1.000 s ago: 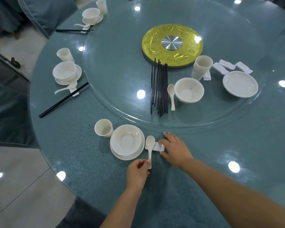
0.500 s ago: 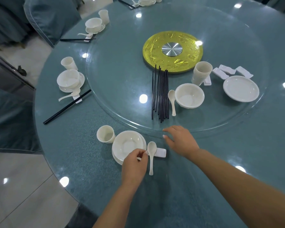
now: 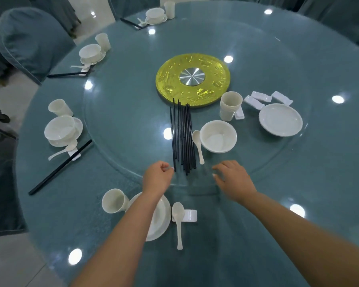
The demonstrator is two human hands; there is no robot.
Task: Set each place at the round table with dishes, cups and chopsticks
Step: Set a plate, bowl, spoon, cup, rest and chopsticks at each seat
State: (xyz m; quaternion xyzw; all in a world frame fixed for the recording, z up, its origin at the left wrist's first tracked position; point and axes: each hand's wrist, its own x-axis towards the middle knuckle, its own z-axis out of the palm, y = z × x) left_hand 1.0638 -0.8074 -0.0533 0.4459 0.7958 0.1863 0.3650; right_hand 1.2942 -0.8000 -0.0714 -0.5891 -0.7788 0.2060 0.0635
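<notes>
Looked down on a round table (image 3: 298, 193) carrying a glass turntable (image 3: 122, 121), with finished settings (image 3: 62, 129) along the left rim. Found the nearest place laid with plate (image 3: 163, 224), cup (image 3: 113, 200), porcelain spoon (image 3: 178, 220) and white chopstick rest (image 3: 190, 215), lacking only chopsticks. Spotted the supply, a bundle of black chopsticks (image 3: 182, 137), lying on the turntable just beyond both hands, beside a spare spoon (image 3: 197, 146) and spare bowl (image 3: 218, 136).

Noted the left hand (image 3: 157, 179) with fingers curled at the near tip of the leftmost stick, touching or nearly so; could not tell whether pinching it. Noted the right hand (image 3: 232, 179) hovering near the bundle's right side, apart from it, fingers loosely bent, holding nothing.

Judged the step to be drawing one pair. Thought it best to separate exactly two sticks from the left edge, steady the remainder with the free hand against rolling on slick glass, lift rather than drag, then lay the pair on the rest, parallel to the spoon.

Lost most of the near plate, and whatever it carried, under the left forearm. Could not count the thin, overlapping sticks, nor see the left fingertips behind the knuckles.
</notes>
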